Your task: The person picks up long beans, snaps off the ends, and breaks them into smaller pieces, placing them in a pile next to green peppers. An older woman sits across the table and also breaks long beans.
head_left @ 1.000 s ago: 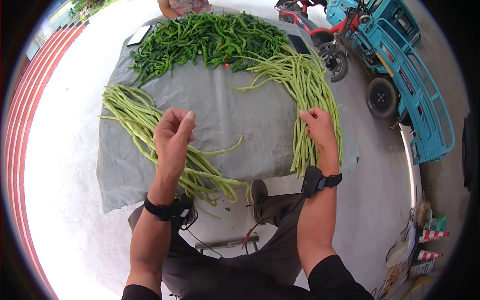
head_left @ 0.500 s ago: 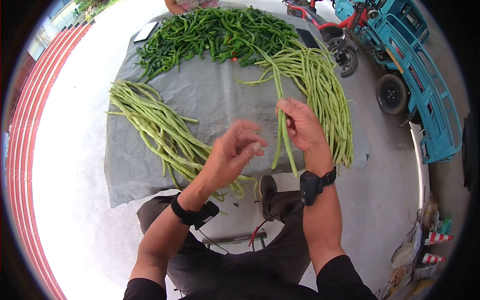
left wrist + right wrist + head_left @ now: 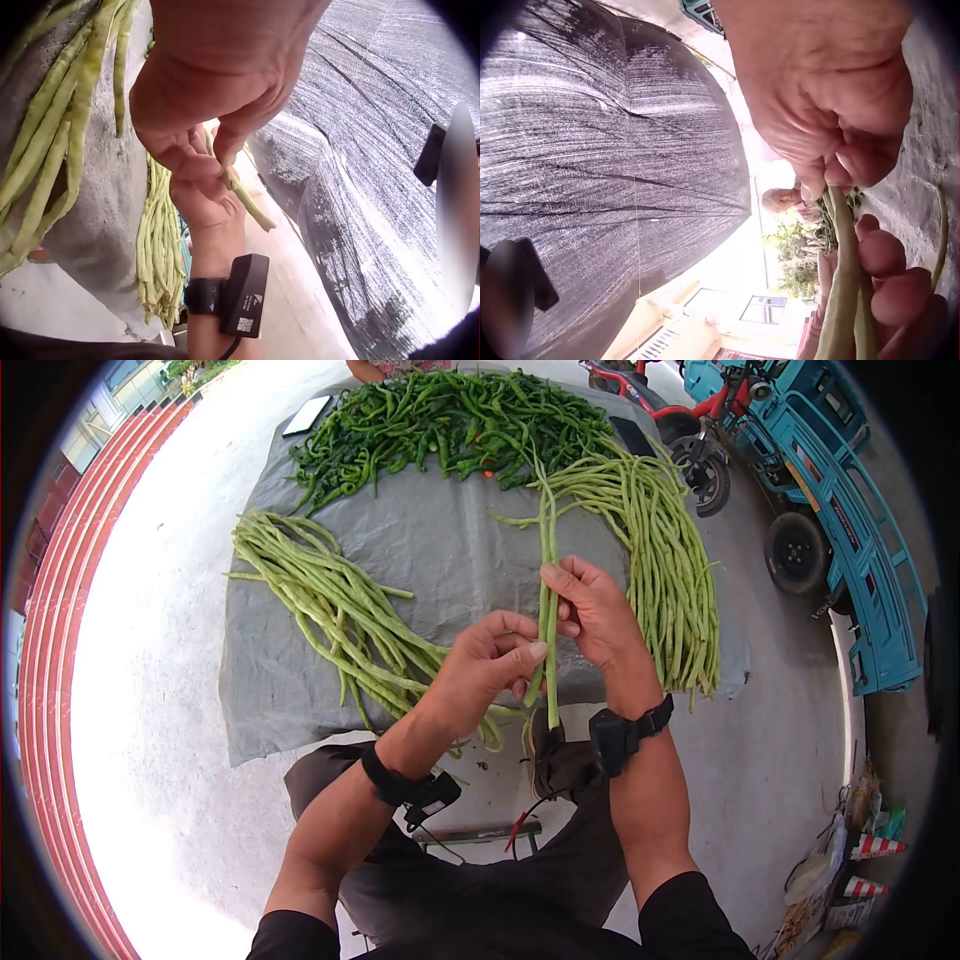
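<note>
Although the scene is dominated by the grey-covered table (image 3: pixel 455 550), its right side is flanked, well apart, by a teal cargo vehicle (image 3: pixel 880 600), and a person (image 3: pixel 366 370) is seen only in part behind its far edge. Most of the far half of the table is occupied by a broad pile of green peppers (image 3: pixel 440 425). Along the right edge a dense heap of long beans (image 3: pixel 670 580) is spread, its upper part lying just beside the peppers; on the left a smaller bundle of beans (image 3: pixel 330 600) is laid aslant, its near end partly hidden by the left forearm (image 3: pixel 400 745). Between the two lots, near the table's front edge, the left hand (image 3: pixel 490 660) and the right hand (image 3: pixel 595 610) are held close together. Both grips are narrow: at least two held beans (image 3: pixel 548 540) are pinched by the right thumb and fingers, and lower down they are pinched by the left, the exact number being masked by the fingers. The strands are held roughly upright, and a short bean end (image 3: pixel 255 210) is seen protruding beyond the left fingertips.
</note>
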Action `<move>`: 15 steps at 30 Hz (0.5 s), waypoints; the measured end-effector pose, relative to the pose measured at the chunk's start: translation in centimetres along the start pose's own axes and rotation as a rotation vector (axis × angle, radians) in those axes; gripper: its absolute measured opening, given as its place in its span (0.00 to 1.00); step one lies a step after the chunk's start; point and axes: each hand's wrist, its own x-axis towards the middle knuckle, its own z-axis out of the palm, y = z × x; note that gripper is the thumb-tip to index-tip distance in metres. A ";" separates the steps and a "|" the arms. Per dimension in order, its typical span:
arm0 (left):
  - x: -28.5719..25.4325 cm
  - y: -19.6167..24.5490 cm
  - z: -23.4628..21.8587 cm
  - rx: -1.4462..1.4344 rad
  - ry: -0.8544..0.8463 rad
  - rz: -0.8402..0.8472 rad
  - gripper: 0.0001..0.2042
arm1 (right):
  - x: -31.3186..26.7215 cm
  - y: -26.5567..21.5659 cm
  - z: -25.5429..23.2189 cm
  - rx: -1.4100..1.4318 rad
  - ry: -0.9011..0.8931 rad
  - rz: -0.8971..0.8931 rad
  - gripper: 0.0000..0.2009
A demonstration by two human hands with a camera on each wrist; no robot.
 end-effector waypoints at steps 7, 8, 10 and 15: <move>-0.1 -0.3 -0.5 -0.042 -0.035 -0.092 0.10 | 0.5 0.4 -0.6 -0.010 0.027 -0.032 0.14; -0.1 -0.4 -0.5 -0.048 -0.038 -0.105 0.10 | 0.5 0.4 -0.5 -0.015 0.037 -0.046 0.14; -0.1 -0.5 -0.5 -0.055 -0.041 -0.121 0.11 | 0.6 0.3 -0.6 -0.030 0.039 -0.059 0.14; 0.0 -0.8 -0.5 -0.062 -0.044 -0.132 0.11 | 0.6 0.6 -0.3 -0.095 0.061 -0.116 0.16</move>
